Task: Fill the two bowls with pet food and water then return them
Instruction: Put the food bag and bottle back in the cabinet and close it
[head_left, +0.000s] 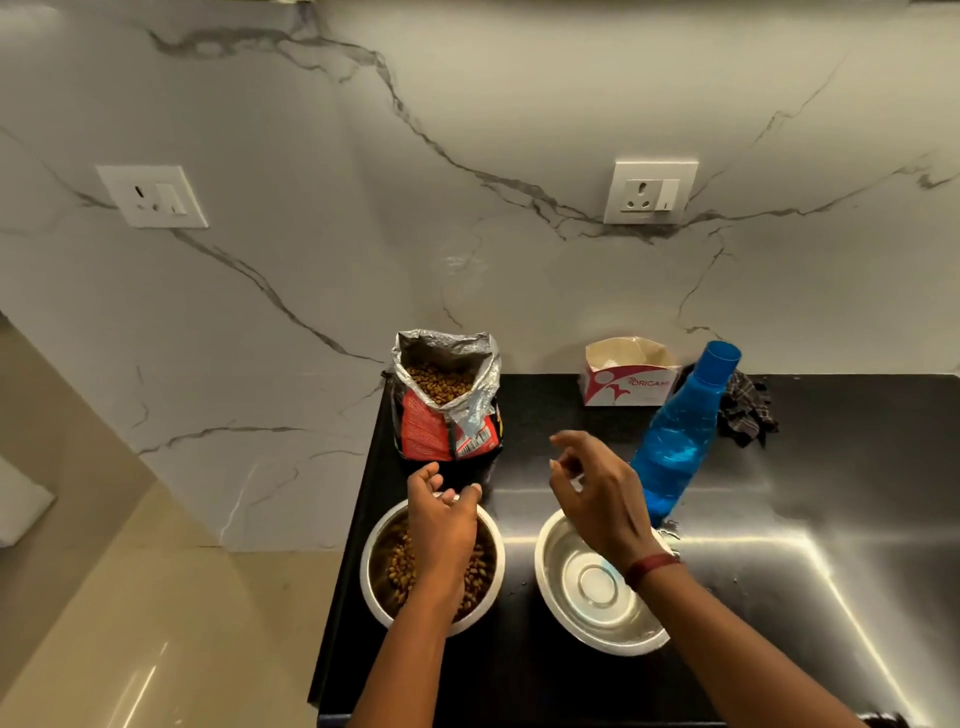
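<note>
I am looking down through the head camera at a black countertop (519, 675); two steel bowls are sitting side by side near its front edge, close together but not touching; the left bowl (370, 569) is holding brown kibble (399, 569), and the right bowl (551, 574) is looking glossy inside, as if it is carrying clear water, though I cannot be sure; the left hand (441, 519) is reaching across the kibble bowl with its fingers curled at the far rim, and I cannot tell whether they are pinching the rim or only hanging over it; the right hand (597, 501) is hovering above the far side of the water bowl, fingers loosely spread and slightly bent, gripping nothing, with a red band (652, 566) circling its wrist; behind the kibble bowl an open red pet food bag (431, 434) is standing upright, its foil mouth gaping and showing kibble inside; a blue plastic bottle (675, 441) with its cap on is standing just beyond the water bowl; a torn-open cardboard box (628, 384) is sitting against the marble wall (311, 260), and a dark checked cloth (745, 410) is lying bunched just beside the bottle; a steel sink surround (779, 571) is gleaming to the right; two wall sockets (153, 196) (650, 192) are showing above
</note>
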